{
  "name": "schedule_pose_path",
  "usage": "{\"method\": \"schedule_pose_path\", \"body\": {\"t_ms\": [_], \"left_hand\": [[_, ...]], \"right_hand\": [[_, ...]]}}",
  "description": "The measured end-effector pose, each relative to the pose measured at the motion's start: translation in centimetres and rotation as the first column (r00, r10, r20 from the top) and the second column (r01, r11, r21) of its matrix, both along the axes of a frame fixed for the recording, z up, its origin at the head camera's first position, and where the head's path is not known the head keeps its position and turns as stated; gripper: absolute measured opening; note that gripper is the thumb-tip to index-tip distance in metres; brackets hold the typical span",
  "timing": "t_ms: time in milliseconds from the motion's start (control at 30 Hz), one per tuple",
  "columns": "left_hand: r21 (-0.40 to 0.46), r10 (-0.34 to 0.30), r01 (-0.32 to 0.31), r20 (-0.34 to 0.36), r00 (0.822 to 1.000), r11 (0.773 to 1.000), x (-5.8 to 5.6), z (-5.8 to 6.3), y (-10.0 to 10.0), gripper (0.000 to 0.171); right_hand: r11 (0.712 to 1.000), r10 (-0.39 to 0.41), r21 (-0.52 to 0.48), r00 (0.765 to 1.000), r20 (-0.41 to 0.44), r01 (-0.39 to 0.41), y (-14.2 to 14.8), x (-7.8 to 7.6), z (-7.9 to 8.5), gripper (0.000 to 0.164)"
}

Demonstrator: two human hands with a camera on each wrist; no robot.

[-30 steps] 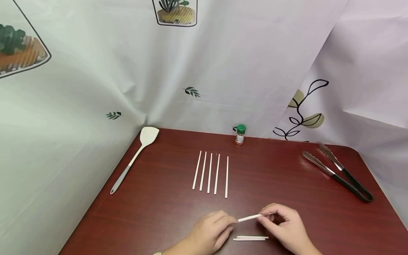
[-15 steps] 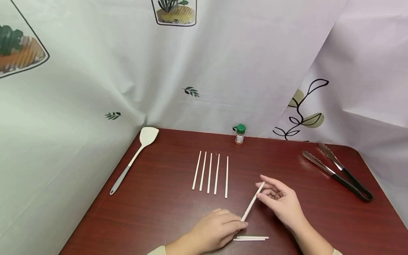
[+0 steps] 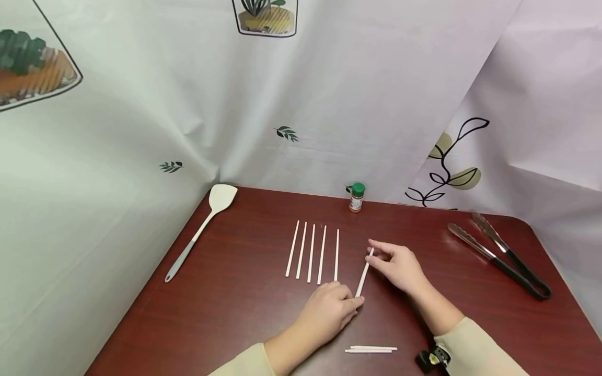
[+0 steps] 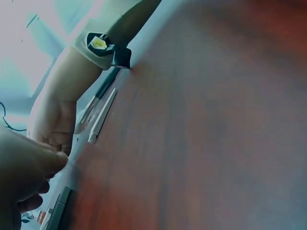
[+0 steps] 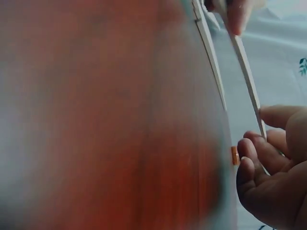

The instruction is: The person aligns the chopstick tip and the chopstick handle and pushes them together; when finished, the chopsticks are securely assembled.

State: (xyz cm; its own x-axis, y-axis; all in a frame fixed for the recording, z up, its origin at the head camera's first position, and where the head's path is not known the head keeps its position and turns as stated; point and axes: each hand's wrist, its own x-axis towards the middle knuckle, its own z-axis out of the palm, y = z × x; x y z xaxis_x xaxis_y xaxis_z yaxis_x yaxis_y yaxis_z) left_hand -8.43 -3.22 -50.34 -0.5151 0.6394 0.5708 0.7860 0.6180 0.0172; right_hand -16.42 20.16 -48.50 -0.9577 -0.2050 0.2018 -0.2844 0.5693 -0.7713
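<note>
Between both hands a slim white stick (image 3: 364, 273) is held at a slant above the table. The left hand (image 3: 329, 309) pinches its near end, while the thumb and fingers of the right hand (image 3: 397, 266) pinch the far end. In the right wrist view the stick (image 5: 248, 74) runs from the left fingertips down to the right hand (image 5: 276, 177). Just left of it, several like sticks (image 3: 311, 254) lie side by side in a row; the left hand overlaps the rightmost one's near end. Closer to the person lies a small pile of white sticks (image 3: 371, 349).
A white spatula (image 3: 202, 232) with a grey handle lies along the table's left edge. At the back stands a small green-capped jar (image 3: 357, 198). Tongs (image 3: 500, 256) with dark handles lie at the right. Printed cloth (image 3: 329, 104) hangs behind the dark red table (image 3: 211, 324).
Both hands have moved away from the person, toward the row, carrying the stick. It has turned from nearly crosswise to pointing away, almost in line with the others.
</note>
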Motion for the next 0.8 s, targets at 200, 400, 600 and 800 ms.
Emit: {"method": "schedule_pose_path", "body": {"t_ms": [200, 400, 600, 800], "left_hand": [[-0.054, 0.086, -0.083, 0.061, 0.994, 0.995, -1.2, 0.0, 0.3, 0.010], [-0.117, 0.118, -0.104, 0.118, 0.986, 0.988, -1.4, 0.2, -0.2, 0.014], [-0.125, 0.086, -0.075, 0.083, 0.993, 0.989, -1.8, 0.2, 0.0, 0.009], [-0.104, 0.104, -0.099, 0.042, 0.994, 0.990, -2.0, 0.0, 0.2, 0.007]], "right_hand": [[0.999, 0.033, -0.012, 0.999, 0.020, -0.032, -1.1, -2.0, -0.7, 0.045], [1.000, 0.010, -0.005, 0.996, 0.091, -0.009, -1.7, -3.2, -0.8, 0.058], [1.000, -0.004, 0.017, 0.988, 0.155, 0.002, -2.0, -4.2, -0.3, 0.063], [0.998, 0.012, 0.062, 0.989, 0.146, -0.021, -2.4, -5.0, -0.2, 0.054]]}}
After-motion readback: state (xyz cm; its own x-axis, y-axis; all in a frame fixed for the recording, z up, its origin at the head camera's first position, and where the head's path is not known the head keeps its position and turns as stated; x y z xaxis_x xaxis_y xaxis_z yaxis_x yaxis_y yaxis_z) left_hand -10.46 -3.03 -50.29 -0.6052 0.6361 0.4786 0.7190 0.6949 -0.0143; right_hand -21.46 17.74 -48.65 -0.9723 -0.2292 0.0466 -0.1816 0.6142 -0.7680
